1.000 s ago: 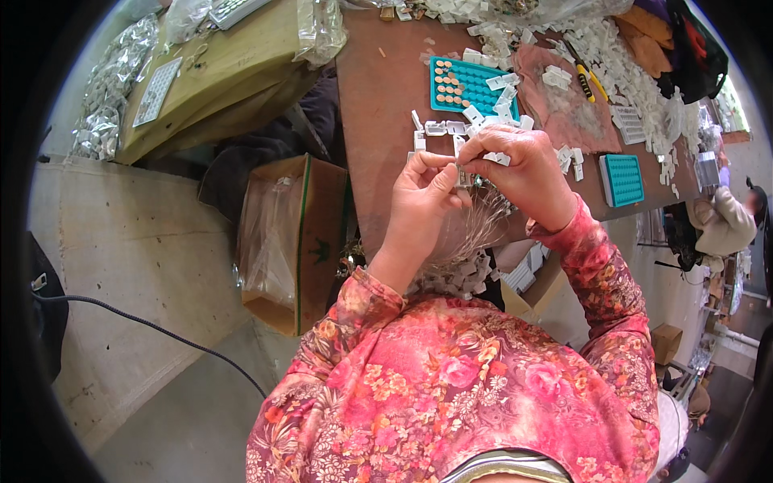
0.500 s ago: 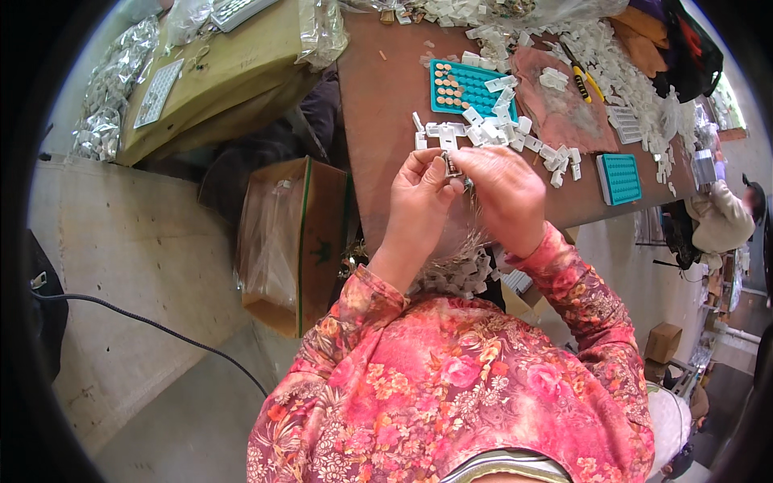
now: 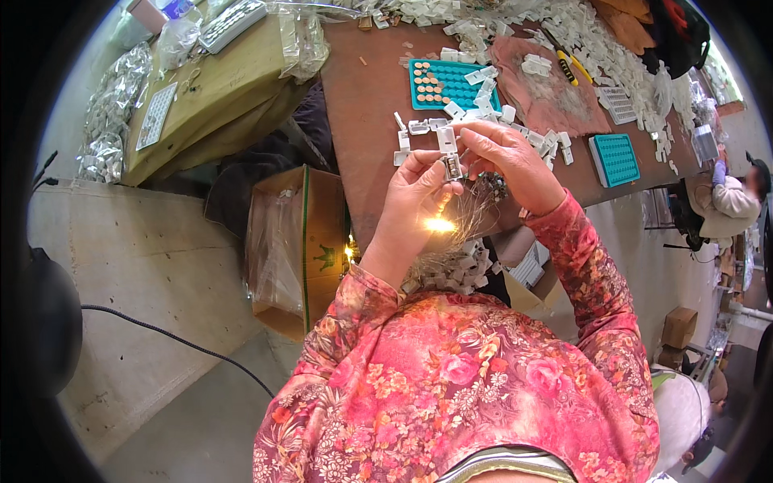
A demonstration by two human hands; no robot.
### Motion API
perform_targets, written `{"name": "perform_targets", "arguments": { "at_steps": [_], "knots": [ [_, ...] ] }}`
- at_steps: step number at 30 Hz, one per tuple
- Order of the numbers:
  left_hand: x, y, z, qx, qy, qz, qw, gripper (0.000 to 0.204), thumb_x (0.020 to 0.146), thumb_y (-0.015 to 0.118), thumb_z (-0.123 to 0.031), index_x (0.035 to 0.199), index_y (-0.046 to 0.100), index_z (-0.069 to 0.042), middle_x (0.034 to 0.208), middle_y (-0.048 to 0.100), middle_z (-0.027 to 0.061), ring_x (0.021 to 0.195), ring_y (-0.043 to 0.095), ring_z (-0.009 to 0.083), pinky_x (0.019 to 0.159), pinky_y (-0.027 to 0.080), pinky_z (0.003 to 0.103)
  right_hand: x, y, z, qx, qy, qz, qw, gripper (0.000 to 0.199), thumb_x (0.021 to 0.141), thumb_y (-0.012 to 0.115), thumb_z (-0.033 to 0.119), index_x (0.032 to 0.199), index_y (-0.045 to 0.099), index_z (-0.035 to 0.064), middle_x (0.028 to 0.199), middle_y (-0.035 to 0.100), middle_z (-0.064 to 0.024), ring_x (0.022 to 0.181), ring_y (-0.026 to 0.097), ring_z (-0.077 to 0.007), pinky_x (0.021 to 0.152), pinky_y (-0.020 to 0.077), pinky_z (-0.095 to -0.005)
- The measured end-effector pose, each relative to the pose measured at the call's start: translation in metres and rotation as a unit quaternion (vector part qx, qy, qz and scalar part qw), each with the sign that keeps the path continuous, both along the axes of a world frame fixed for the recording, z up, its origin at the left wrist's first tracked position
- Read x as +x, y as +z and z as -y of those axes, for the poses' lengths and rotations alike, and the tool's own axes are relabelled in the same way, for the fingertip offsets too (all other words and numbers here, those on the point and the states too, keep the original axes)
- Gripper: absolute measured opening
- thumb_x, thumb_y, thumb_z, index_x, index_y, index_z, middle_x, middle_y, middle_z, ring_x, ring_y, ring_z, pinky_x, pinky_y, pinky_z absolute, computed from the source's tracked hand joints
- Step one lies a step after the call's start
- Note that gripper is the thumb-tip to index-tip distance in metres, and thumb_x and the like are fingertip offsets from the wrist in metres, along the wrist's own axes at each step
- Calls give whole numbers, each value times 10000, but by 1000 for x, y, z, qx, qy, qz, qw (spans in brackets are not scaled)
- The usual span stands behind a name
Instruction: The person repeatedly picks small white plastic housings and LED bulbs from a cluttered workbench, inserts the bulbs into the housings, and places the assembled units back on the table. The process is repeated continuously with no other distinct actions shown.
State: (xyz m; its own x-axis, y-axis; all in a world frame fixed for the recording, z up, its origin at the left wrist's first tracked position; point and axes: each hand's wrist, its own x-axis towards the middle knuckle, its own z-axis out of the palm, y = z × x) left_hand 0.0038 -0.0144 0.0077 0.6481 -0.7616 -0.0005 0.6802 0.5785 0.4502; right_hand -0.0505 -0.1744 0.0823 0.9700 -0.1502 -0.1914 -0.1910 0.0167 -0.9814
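Observation:
My left hand pinches a small battery box upright between thumb and fingers, its inside partly showing. Just above the box's top end is a white plastic cover, at the fingertips of my right hand, which appear to grip its edge. A tangle of fine light-string wire hangs below my hands. Some of its tiny lights glow bright yellow by my left palm. Loose white plastic cases lie on the brown table just beyond.
A teal tray holds copper-coloured discs; another teal tray sits at right. Yellow-handled pliers rest on a pink cloth. A cardboard box with a plastic liner stands left. A co-worker is at far right.
The lights now glow beside my left hand. My right hand has drawn slightly away from the battery box, and the white cover shows above it. The whole view has shifted a little.

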Motion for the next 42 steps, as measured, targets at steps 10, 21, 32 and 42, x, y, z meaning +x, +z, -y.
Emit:
{"name": "perform_targets", "arguments": {
  "at_steps": [10, 21, 32, 42],
  "knots": [
    [-1, 0, 1, 19, -13, -28, 999, 133, 959, 601, -123, 1049, 537, -48, 1000, 666, 113, 795, 671, 179, 705, 548, 251, 9, -1, 6, -40, 40, 3, 998, 272, 950, 606, 246, 1074, 659, 10, 862, 618, 14, 735, 558, -52, 640, 448, -208],
    [1, 0, -1, 26, -7, 10, 1000, 164, 945, 627, -136, 1053, 546, -44, 1010, 658, 104, 794, 672, 145, 667, 529, 201, 11, -7, 8, 23, 32, 31, 999, 157, 915, 662, 167, 961, 648, 17, 855, 624, 9, 728, 570, -54, 657, 467, -208],
    [2, -5, -2, 33, -20, -35, 999, 152, 934, 641, -122, 1034, 544, -58, 946, 638, 64, 768, 659, 153, 651, 526, 231, 13, -5, 0, -223, 10, 166, 961, 147, 812, 727, 60, 940, 680, 4, 831, 667, -31, 729, 622, -97, 639, 501, -246],
    [-1, -5, -1, -7, -1, -56, 998, 159, 947, 629, -172, 1028, 540, -69, 933, 631, 44, 737, 631, 128, 606, 473, 204, 6, -15, -15, -378, -8, 347, 858, 260, 746, 764, 63, 1001, 717, 76, 913, 693, -74, 801, 676, -224, 691, 544, -315]
  ]
}}
